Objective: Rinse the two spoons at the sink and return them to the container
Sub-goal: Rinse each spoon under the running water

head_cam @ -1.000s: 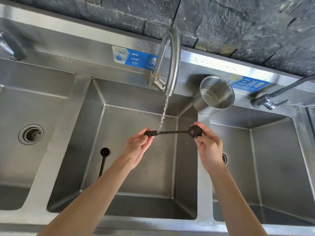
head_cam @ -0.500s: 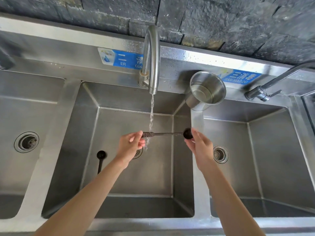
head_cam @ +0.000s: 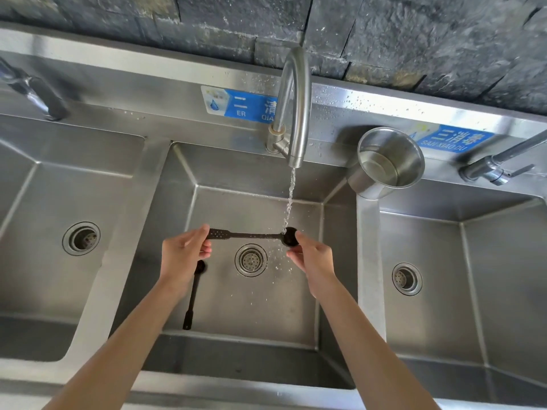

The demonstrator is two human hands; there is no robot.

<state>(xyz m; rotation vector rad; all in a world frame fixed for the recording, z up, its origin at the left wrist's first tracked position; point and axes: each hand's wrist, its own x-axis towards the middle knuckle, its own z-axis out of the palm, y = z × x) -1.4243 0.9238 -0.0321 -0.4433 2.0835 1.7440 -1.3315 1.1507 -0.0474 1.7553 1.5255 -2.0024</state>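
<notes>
I hold a black spoon level over the middle basin. My left hand pinches its perforated handle end and my right hand grips the round bowl. Water from the curved tap falls right onto the spoon's bowl and splashes off. A second black spoon lies on the basin floor, bowl toward the back, partly hidden by my left wrist. The steel container stands on the ledge between the middle and right basins, and I see no spoon in it.
The middle basin has a round drain strainer under the spoon. Basins with drains lie left and right. Another tap juts in at the right, one more at the far left. Dark stone wall behind.
The held spoon has shifted left under the stream, so the water now strikes its bowl instead of the handle end. Both hands keep their grip. The view has shifted to the left.
</notes>
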